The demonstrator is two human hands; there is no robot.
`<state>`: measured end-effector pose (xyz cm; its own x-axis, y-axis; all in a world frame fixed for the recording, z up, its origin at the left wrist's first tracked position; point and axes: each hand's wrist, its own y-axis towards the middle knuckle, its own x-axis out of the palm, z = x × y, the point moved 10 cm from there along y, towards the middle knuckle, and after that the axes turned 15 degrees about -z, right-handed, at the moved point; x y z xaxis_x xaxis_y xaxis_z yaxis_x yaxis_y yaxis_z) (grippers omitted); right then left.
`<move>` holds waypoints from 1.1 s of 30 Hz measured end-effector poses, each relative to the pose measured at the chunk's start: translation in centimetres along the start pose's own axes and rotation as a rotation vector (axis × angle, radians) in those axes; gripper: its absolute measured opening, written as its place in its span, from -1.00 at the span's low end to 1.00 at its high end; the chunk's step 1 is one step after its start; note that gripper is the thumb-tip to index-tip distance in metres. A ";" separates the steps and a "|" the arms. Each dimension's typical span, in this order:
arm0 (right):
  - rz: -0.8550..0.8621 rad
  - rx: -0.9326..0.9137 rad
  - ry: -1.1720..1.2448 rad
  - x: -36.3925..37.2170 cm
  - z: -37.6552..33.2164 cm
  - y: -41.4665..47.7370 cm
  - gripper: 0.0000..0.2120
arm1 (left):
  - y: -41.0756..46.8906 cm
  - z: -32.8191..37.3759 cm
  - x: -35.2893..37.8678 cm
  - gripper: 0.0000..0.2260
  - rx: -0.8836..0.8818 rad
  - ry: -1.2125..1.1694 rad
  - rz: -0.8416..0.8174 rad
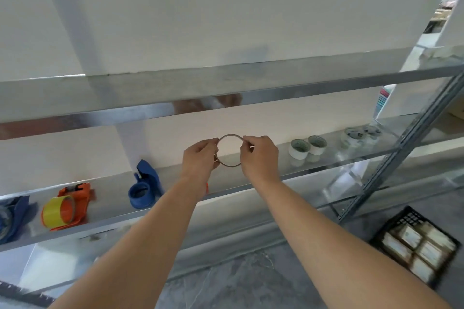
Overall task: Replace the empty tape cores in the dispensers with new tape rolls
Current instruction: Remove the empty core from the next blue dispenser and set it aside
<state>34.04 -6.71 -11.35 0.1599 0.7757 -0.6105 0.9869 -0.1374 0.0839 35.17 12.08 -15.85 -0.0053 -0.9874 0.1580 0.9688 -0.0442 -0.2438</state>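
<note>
I hold a thin empty tape core (pixel 229 136), a bare grey ring, upright above the metal shelf (pixel 251 184). My left hand (pixel 199 158) pinches its left side and my right hand (pixel 259 155) pinches its right side. On the shelf to the left lie a blue dispenser (pixel 145 189) with a blue core, an orange dispenser (pixel 69 208) loaded with a yellowish tape roll, and another blue dispenser (pixel 11 216) at the frame edge. Two white tape rolls (pixel 307 148) and clear tape rolls (pixel 359 135) stand on the shelf to the right.
An upper shelf beam (pixel 175 93) runs across just above my hands. A slanted metal upright (pixel 401 148) stands at the right. A black crate (pixel 414 246) of boxes sits on the grey floor at lower right. A white wall lies behind the shelf.
</note>
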 end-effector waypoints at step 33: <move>0.277 0.385 -0.018 -16.5 19.3 7.7 -0.72 | 13.5 -5.2 27.2 -0.84 -0.191 -0.010 -0.484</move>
<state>38.66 -32.52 -15.84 0.4123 0.6676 -0.6199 0.8280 -0.5584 -0.0506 46.84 -16.13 -19.82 -0.4379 -0.8458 0.3047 0.7936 -0.5230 -0.3111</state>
